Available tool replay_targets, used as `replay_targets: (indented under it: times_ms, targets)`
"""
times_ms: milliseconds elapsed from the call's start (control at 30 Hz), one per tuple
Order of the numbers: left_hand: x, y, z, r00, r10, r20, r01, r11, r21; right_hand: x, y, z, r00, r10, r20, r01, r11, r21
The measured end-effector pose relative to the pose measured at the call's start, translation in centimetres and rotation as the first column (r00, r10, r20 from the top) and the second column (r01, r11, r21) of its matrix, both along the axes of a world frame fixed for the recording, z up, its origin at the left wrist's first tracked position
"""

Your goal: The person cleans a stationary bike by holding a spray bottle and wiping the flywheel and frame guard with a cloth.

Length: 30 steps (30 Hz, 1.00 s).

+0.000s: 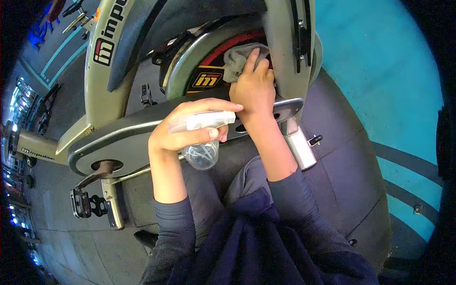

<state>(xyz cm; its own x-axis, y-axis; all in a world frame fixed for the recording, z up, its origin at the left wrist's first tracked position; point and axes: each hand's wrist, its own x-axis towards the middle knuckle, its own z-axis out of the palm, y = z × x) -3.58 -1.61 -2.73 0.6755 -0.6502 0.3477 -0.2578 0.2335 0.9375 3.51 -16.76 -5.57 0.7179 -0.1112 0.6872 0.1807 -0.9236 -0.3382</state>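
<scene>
My left hand (183, 128) is wrapped round a clear spray bottle (202, 156) with a white trigger head, held in front of the exercise bike's dark side cover (133, 137). Its fingertips reach close to my right wrist. My right hand (254, 88) presses a grey cloth (236, 61) against the bike's flywheel (197, 59), just beside the frame post. Part of the cloth bunches out to the left of the fingers. A red arc and a yellow-edged logo show on the wheel's black face. The lower bottle is partly hidden by my fingers.
A pedal (80, 203) on its crank sticks out at lower left. The bike's front post (289, 52) and its silver foot (301, 147) stand at right. Dark rubber tiles (332, 156) and turquoise flooring (380, 61) surround the bike. Other gym equipment stands at far left.
</scene>
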Motion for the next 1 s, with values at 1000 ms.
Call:
replay_targets:
  times_ms: [1000]
  targets:
    - [0.1,-0.6,0.4,0.998,0.069,0.003,-0.069,0.997,-0.020,-0.1,-1.5,0.8,0.996,0.044,-0.076,-0.044,0.999,0.002]
